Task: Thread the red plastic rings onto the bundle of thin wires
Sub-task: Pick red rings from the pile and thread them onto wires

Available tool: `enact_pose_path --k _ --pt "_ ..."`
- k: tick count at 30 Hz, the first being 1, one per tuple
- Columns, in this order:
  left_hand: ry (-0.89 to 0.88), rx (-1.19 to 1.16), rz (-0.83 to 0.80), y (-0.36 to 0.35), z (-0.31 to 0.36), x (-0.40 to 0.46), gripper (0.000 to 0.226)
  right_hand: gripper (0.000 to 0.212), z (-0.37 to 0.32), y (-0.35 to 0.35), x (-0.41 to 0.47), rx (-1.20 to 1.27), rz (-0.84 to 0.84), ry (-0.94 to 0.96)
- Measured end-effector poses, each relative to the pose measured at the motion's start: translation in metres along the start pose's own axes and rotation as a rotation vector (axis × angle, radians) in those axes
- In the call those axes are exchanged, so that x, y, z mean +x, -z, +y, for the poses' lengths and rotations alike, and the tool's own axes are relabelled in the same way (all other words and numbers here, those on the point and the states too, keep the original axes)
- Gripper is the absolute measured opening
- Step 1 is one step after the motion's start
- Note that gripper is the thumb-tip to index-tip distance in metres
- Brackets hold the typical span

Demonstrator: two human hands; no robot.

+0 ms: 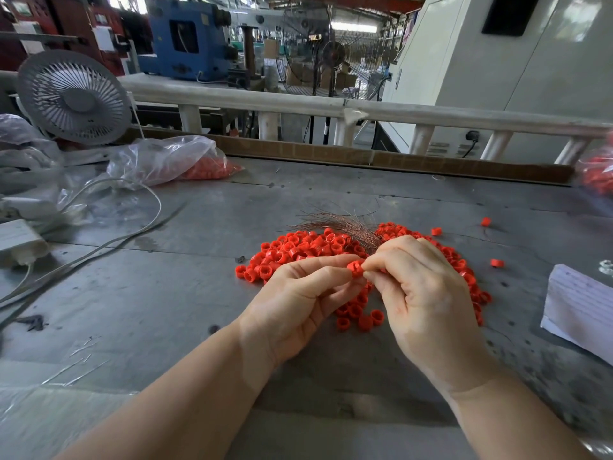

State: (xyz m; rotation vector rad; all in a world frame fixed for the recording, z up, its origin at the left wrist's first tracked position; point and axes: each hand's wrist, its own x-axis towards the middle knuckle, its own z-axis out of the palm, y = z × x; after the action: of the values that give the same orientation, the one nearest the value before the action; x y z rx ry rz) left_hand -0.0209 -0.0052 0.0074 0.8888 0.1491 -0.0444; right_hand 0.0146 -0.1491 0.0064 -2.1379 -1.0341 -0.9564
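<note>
Both hands meet just above the near edge of the pile of red rings [298,250], which is heaped on the grey table [166,293]. The left hand [298,300] comes in from the near left of the pile, its thumb and forefinger closed narrowly on a single red ring [356,269]; the ring sits at the very tips of those fingers, its right side touching the fingertips of the other hand, while the remaining left fingers curl loosely beneath. The right hand [421,293] comes in from the near right of the pile, its fingers curled tight and its thumb and forefinger pinched together right against the ring. The bundle of thin wires [341,224], coppery in colour, fans out over the far side of the pile and narrows toward the right hand, where it vanishes behind the knuckles; whether a wire end is actually inside the ring cannot be made out. More rings lie under and between the two hands at the near side of the pile, and a few loose ones [486,221] are scattered to the right of the pile. Further right of the pile lies a white sheet of paper [583,310]. Far left of the pile and beyond it rests a clear plastic bag [166,157] with more red pieces inside, and behind that stands a grey fan [74,97]. Pale cables [99,247] trail across the table well to the left of the pile.
</note>
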Motion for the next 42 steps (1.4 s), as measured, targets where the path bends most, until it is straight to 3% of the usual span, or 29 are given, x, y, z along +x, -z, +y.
enact_pose_path --k 13,25,32,42 --pt "-0.017 0.023 0.001 0.0003 -0.0003 -0.0008 0.026 0.01 -0.0032 -0.0013 -0.0005 -0.047 0.024 -0.002" --pt "-0.024 0.063 0.005 -0.0021 -0.0021 -0.0028 0.017 0.01 -0.0042 -0.0031 -0.0005 -0.059 0.021 -0.001" --pt "-0.035 0.029 -0.003 -0.0033 -0.003 -0.0021 0.014 0.009 -0.001 -0.0023 -0.0003 0.057 0.037 -0.042" --pt "-0.056 0.02 0.013 0.0001 -0.0017 -0.0001 0.022 0.009 -0.0006 -0.0016 -0.0004 0.005 0.058 0.002"
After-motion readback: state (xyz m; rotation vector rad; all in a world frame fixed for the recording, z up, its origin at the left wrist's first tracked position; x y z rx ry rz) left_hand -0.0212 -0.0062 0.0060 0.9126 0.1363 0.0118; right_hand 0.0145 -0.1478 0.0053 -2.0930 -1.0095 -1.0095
